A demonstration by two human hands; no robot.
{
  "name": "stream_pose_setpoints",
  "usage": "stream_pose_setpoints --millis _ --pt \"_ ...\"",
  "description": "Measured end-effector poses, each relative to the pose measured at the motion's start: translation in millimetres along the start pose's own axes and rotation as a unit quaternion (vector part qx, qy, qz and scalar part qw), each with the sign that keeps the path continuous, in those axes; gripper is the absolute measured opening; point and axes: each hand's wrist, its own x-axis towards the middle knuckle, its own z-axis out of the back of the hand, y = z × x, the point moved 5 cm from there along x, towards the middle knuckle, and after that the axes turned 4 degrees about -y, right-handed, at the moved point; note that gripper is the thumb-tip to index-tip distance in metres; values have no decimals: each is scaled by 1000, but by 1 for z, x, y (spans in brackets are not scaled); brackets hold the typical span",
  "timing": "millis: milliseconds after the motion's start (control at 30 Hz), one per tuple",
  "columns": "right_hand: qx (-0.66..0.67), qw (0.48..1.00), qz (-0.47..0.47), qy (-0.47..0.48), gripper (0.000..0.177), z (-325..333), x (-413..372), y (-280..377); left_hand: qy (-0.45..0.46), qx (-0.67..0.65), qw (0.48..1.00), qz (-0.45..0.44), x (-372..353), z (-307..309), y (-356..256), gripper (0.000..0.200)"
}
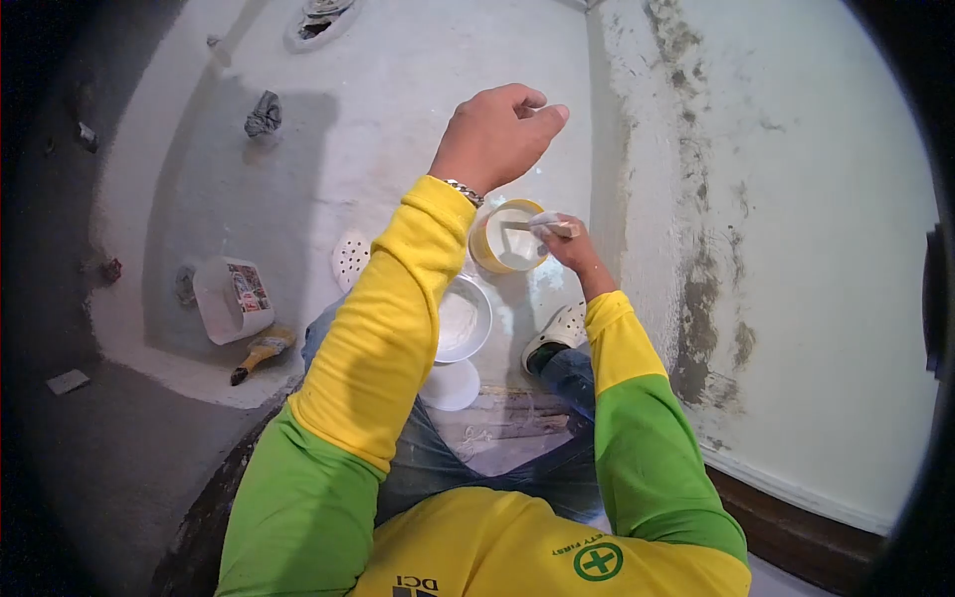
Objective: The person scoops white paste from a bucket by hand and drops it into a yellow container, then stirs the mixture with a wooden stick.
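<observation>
My left hand (502, 137) is raised in front of me, above and beyond the yellow bucket. Its fingers are loosely bent, the thumb stands apart from them, and nothing shows in its grasp. My right hand (567, 244) is closed around a paintbrush with a pale wooden handle (565, 229). The brush's working end reaches over the white liquid inside the yellow bucket (481, 251), and its tip is hard to make out. Nearer to me, a white bowl (484, 333) holds white material, with a round white lid (451, 386) lying beside it.
A white tub (221, 308) lies tipped at left, next to a yellow-handled brush (264, 350). A crumpled grey lump (264, 116) sits farther off. White clogs (557, 333) are on my feet by the bucket. A stained wall (796, 249) rises close on the right.
</observation>
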Motion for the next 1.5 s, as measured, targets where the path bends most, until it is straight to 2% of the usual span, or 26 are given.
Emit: stream_pose_setpoints --millis 33,67,133,167,200,267,300,333,400,533,600,667,767,900,1033,1100,1133,1200,1267,1300,1333,1400,1433,1500 --pt "-4 999 21 41 17 -2 -3 6 2 -1 1000 1 -1 0 1 43" --pt "-4 999 20 41 17 2 -5 8 -1 3 1000 -2 -1 0 0 43" --pt "35 979 -182 88 17 16 -10 -8 -6 7 1000 -7 -1 3 0 43" --pt "-28 987 -145 63 18 26 -7 -7 -1 5 1000 1 -1 5 0 43" --pt "-29 987 -144 63 18 27 -4 -9 4 3 1000 7 -1 5 0 43" --pt "-5 985 -153 -76 19 34 4 -36 0 5 1000 -1 0 5 0 43" --pt "-89 991 -39 -87 18 28 11 -46 -5 7 1000 -9 -1 5 0 43" --pt "-89 992 -39 -86 18 22 8 -41 -6 8 1000 -8 -2 5 1 43" --pt "84 996 -27 -13 18 -5 -6 -10 -6 3 1000 -8 -2 4 0 43" --pt "51 989 -116 71 18 12 -28 18 0 5 1000 -9 -2 4 1 43" --pt "32 992 -109 51 19 36 -39 22 8 7 1000 -2 -1 5 4 43" --pt "55 985 -159 34 21 61 -51 42 12 1 1000 8 -2 8 4 46" --pt "38 992 -124 -4 22 94 -66 68 19 -3 1000 15 -3 7 6 49" --pt "52 987 -131 -73 21 110 -68 90 31 -6 999 19 -3 3 7 48" --pt "43 983 -148 -104 20 93 -41 47 13 -11 1000 20 -4 1 7 48" --pt "84 970 -164 -159 22 73 -23 8 17 -4 1000 12 -4 2 4 47" --pt "87 970 -166 -155 22 58 -13 -10 17 0 1000 16 -4 3 5 47" --pt "95 978 -101 -153 22 27 1 -26 7 26 1000 -1 -3 4 4 44" --pt "87 989 -58 -104 22 -4 -3 -10 7 23 1000 -2 -2 4 4 44" --pt "110 991 -55 -51 21 -10 -8 3 5 16 1000 -4 -2 4 5 44" --pt "111 991 -57 -49 21 -7 -10 7 5 17 1000 -2 -2 5 5 44" --pt "61 994 -87 37 21 2 -16 2 1 10 1000 11 -3 6 6 44" --pt "72 982 -163 61 21 10 -16 -9 1 10 1000 11 -3 5 8 44" --pt "38 983 -179 30 22 32 -8 -25 -1 10 1000 -7 -1 3 10 45"
